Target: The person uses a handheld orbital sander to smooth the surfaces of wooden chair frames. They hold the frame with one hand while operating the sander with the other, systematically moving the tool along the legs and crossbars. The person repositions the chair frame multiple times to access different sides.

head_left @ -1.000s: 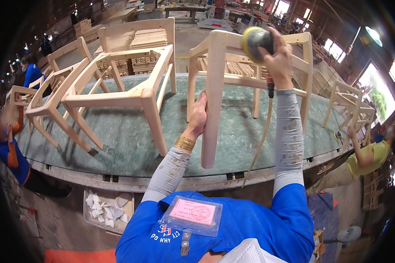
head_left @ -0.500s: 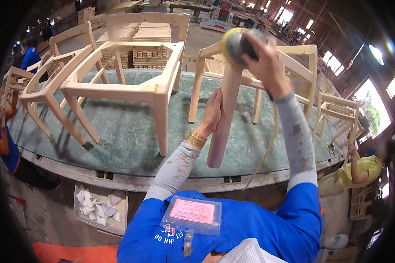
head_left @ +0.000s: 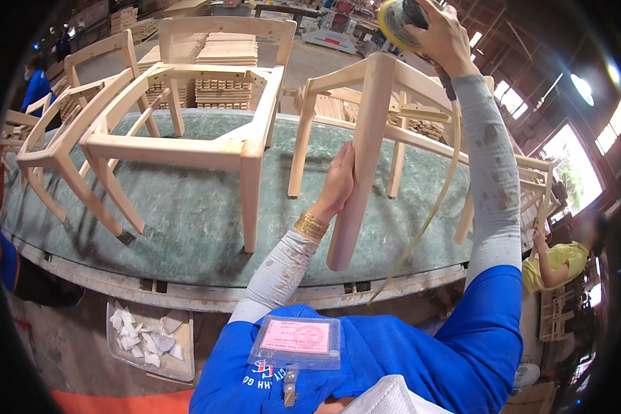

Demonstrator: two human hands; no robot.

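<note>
A bare wooden chair frame (head_left: 410,83) stands tilted on the green table, its thick near leg (head_left: 363,159) slanting down toward me. My left hand (head_left: 339,181) grips that leg from its left side, partly hidden behind it. Up at the top right, my right hand (head_left: 452,41) is closed around a round sander (head_left: 401,25) with a yellow-edged pad. The sander is held in the air, apart from the wood. A thin tan hose (head_left: 435,214) trails from it down across the table edge.
More unfinished chair frames (head_left: 248,165) stand on the green table (head_left: 186,241) at the left. Below its near edge sits a bin (head_left: 186,345) of white scraps. Wood stacks (head_left: 226,69) rise behind. A person in yellow (head_left: 559,265) works at the right.
My right hand has lifted the sander off the top of the chair leg, up and to the right. My left hand stays on the leg. The view has shifted slightly.
</note>
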